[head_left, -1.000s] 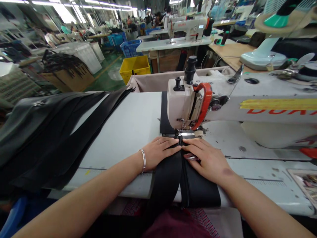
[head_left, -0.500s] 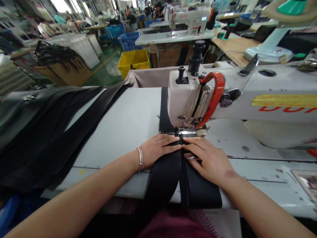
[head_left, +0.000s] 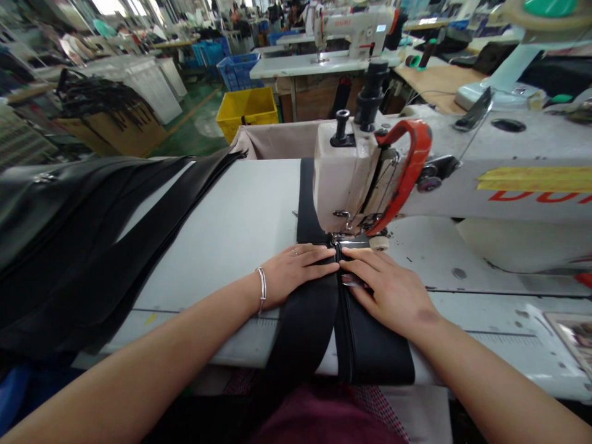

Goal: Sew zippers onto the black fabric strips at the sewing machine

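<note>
Two black strips (head_left: 324,327) lie side by side on the white table (head_left: 231,228), running under the presser foot (head_left: 351,240) of a cream sewing machine (head_left: 351,179) with a red guard. My left hand (head_left: 296,271) lies flat on the left strip, fingers stretched toward the needle. My right hand (head_left: 388,287) lies flat on the right strip, fingertips just in front of the foot. The sewn part of the black strip (head_left: 306,203) continues behind the machine head.
A pile of black pieces (head_left: 92,234) covers the table's left side. A yellow crate (head_left: 247,111) and blue crates stand on the green floor behind. Another sewing machine (head_left: 351,28) sits on a far table. People work in the background.
Both hands have slid slightly forward with the strips toward the presser foot. The view has tipped down a little.
</note>
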Available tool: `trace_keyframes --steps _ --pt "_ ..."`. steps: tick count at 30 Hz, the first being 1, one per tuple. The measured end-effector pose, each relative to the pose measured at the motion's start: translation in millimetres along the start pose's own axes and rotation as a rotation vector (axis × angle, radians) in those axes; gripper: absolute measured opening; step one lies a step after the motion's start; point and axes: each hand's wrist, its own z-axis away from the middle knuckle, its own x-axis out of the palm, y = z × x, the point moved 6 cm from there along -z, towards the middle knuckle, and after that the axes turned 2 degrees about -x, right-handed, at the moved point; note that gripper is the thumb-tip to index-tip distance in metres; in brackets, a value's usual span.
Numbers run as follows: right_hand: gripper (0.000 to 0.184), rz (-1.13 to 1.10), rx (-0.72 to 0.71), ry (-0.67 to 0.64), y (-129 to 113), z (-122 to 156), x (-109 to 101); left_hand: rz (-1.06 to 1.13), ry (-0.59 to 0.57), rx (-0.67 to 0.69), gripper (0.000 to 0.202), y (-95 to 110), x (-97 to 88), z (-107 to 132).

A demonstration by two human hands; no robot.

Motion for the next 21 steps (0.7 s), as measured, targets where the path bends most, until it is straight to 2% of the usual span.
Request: trace_keyframes --steps 6,14,21 --pt "0.029 0.004 0.007 -0.017 1.6 -1.6 1.2 -0.011 -0.018 -0.008 0.058 -1.8 0.7 -1.6" --pt "0.029 0.011 -0.009 -0.019 0.1 -2.9 -1.2 0.014 0.024 -0.006 0.056 -1.5 -1.1 -3.0" --pt "0.031 0.004 0.013 -0.030 6.0 -7.6 -1.0 0.053 0.034 -0.085 0.058 -6.6 -4.0 -7.2"
